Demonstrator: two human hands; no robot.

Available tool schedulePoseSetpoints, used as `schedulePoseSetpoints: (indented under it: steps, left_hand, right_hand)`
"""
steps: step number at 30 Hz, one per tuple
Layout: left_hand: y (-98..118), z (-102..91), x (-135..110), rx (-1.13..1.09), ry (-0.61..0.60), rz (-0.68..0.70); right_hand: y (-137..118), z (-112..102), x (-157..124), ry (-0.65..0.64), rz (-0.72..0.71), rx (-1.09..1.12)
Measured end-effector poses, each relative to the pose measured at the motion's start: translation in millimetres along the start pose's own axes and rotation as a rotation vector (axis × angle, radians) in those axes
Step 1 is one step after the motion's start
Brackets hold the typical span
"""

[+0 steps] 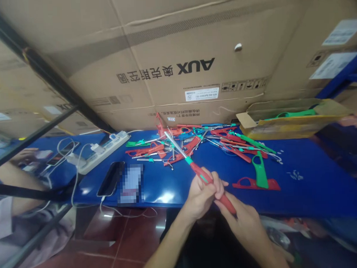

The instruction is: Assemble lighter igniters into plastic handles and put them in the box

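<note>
A red long-nosed lighter (201,172) with a green collar and a metal tube is held slantwise in front of me, its tip pointing up and left. My left hand (201,192) wraps round the middle of its handle. The fingers of my right hand (238,212) are closed on the handle's lower end, close to the left hand. Behind them lies a pile of red, green and metal lighter parts (190,143) with thin wires. A green handle shell (260,171) rests across a red handle shell (272,184) to the right of my hands.
On the blue table (168,185), two phones (111,179) and a white power strip (104,152) with cables lie at left. An open cardboard box (295,126) holds green pieces at right. Large AUX cartons (163,40) stand behind. Another person's arm (25,182) shows beyond the left metal frame.
</note>
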State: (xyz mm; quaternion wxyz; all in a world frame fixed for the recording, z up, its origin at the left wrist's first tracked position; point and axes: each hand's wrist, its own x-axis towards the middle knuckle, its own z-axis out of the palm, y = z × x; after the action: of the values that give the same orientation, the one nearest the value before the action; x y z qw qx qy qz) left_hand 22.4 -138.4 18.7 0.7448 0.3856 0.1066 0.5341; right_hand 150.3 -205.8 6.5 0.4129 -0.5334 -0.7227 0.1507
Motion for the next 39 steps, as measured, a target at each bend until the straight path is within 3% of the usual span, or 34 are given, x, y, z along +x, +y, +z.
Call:
schedulePoseSetpoints:
  steps: [2, 5, 10, 12, 14, 17, 24, 29, 34, 39]
  left_hand:
    - [0.9, 4.3, -2.5, 0.099, -0.045, -0.015]
    - [-1.1, 8.5, -6.7, 0.195, -0.094, -0.102]
    - [-13.1, 5.3, -16.4, 0.325, -0.015, -0.331]
    - [-17.5, 1.3, -22.6, 0.387, -0.007, -0.414]
    - [-19.5, -2.5, -31.4, 0.506, -0.029, -0.467]
    - [-17.2, -6.8, -47.9, 0.844, -0.119, -0.389]
    - [-3.2, -15.3, -70.2, 1.388, -0.242, -0.303]
    - [12.0, -11.4, -67.8, 1.616, -0.288, -0.193]
    - [24.0, -1.0, -68.7, 1.839, -0.282, -0.283]
    - [27.8, 0.1, -74.9, 1.773, -0.18, -0.254]
  right_hand:
    - [-0.2, 2.1, -10.4, 0.005, 0.027, 0.012]
    - [0.3, 1.9, -24.8, -0.06, 0.185, 0.041]
    - [10.0, -12.2, -48.1, -0.194, 0.311, -0.041]
    - [16.6, -18.6, -56.3, -0.132, 0.39, 0.007]
    - [22.1, -22.8, -60.7, 0.012, 0.48, 0.109]
    - [23.5, -23.8, -56.2, 0.15, 0.547, 0.312]
    - [12.6, -12.7, -27.8, 0.149, 0.527, 0.647]
    - [9.3, -9.2, -19.6, 0.083, 0.527, 0.751]
    - [-1.2, -14.4, -10.6, 0.047, 0.551, 0.747]
    - [-7.6, -24.4, -1.7, -0.135, 0.503, 0.754]
